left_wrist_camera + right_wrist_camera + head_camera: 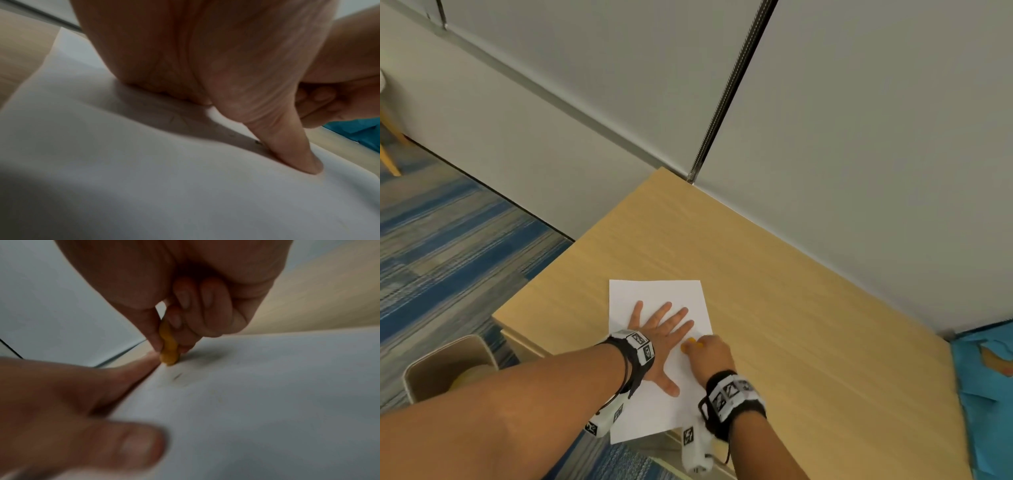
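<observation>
A white sheet of paper (pixel 657 294) lies on the wooden table (pixel 774 281), its near end hanging over the table's front edge. My left hand (pixel 657 329) lies flat on the paper with fingers spread, pressing it down. My right hand (pixel 709 353) pinches a small yellow-orange eraser (pixel 167 344) between thumb and fingers, its tip touching the paper (pixel 267 386) beside my left index finger. Faint dark marks show on the sheet just in front of the eraser. In the left wrist view my thumb presses the paper (pixel 123 162).
A grey partition wall (pixel 859 137) borders the table's far side. A beige bin (pixel 448 366) stands on the blue striped carpet at the left. Blue fabric (pixel 986 383) lies at the table's right edge.
</observation>
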`<state>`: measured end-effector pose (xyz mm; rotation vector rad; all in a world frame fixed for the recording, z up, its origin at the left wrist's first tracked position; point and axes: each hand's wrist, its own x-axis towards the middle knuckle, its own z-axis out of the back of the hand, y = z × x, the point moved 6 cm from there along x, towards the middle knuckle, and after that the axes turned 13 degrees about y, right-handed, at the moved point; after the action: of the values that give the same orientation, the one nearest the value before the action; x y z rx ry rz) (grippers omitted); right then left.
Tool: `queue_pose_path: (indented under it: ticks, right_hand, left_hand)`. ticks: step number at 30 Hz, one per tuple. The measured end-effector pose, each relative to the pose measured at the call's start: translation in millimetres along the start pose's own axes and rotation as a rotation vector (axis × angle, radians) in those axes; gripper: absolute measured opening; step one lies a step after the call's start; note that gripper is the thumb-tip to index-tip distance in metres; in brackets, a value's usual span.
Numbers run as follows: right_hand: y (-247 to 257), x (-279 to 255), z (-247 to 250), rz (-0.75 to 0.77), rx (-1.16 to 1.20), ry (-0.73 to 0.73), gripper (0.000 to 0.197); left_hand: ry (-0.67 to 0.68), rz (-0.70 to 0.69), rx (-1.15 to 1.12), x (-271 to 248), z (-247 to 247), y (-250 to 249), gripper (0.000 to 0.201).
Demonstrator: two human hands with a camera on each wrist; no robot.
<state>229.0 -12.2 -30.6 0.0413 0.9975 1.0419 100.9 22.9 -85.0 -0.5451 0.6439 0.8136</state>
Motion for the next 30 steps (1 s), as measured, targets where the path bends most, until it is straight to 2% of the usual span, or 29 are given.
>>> queue_pose_path:
  ticks: [3, 8, 11, 13, 17, 21, 23, 27, 30]
  right_hand:
    - [4, -10, -27, 0.061, -0.057, 0.114, 0.030]
    - [-4, 8, 10, -0.008, 0.069, -0.071, 0.032]
    - [-1, -9, -21, 0.055, 0.018, 0.038, 0.029]
    - [-1, -7, -21, 0.071, 0.017, 0.067, 0.029]
    - [-4, 17, 15, 0.024, 0.080, -0.070, 0.031]
    - [-9, -6, -21, 0.092, -0.008, 0.022, 0.036]
    - [-10, -4, -17, 0.092, -0.014, 0.024, 0.037]
    - [-3, 21, 16, 0.057, 0.040, -0.072, 0.032]
    - [-6, 9, -6, 0.077, 0.004, -0.017, 0.032]
  left_hand:
    - [-0.032, -0.002, 0.002, 0, 4, 0, 0.140]
    - [-0.024, -0.011, -0.021, -1, 1, 0, 0.142]
    - [-0.029, -0.011, -0.024, -3, 3, 0, 0.143]
    - [-0.029, -0.011, -0.023, -4, 6, 1, 0.143]
    - [-0.020, -0.015, -0.036, -2, 2, -1, 0.144]
    - [-0.031, -0.004, -0.009, -3, 3, 0, 0.142]
    - [-0.041, -0.003, -0.008, -3, 5, 0, 0.142]
    - [-0.031, -0.009, -0.020, 1, 0, 0, 0.144]
    - [-0.031, -0.013, -0.019, 0, 2, 1, 0.143]
